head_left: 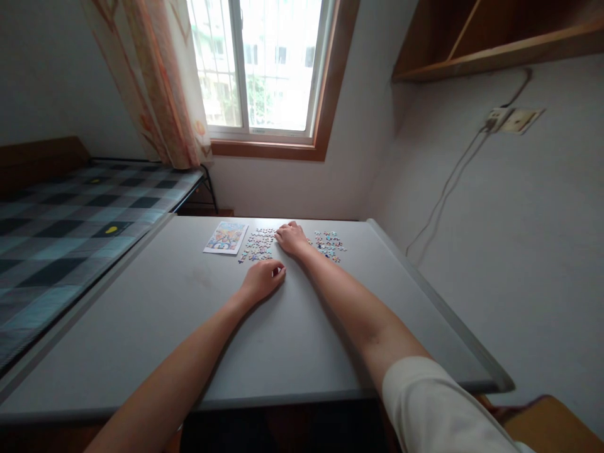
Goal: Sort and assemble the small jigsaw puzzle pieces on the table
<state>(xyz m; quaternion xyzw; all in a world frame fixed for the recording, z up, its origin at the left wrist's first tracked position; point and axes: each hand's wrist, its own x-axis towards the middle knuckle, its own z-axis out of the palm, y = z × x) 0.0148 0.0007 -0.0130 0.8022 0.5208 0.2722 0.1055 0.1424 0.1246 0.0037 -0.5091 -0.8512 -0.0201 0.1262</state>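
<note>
Small jigsaw puzzle pieces lie on the pale table [226,340] in two groups, a left group [258,245] and a right group [333,244]. Between them, at the far side, my right hand [291,239] rests with bent fingers at the edge of the left group. Whatever is under its fingertips is hidden. Nearer to me, my left hand [262,280] lies on its side just below the left group, fingers curled toward the thumb. Anything pinched there is too small to make out. A printed picture card [226,238] lies flat left of the pieces.
A bed with a checked cover [117,207] stands along the left. Behind the table are a window [278,75] and a curtain [165,82]. A cable [446,185] hangs from a wall socket [519,119] at the right, below a wooden shelf [500,50].
</note>
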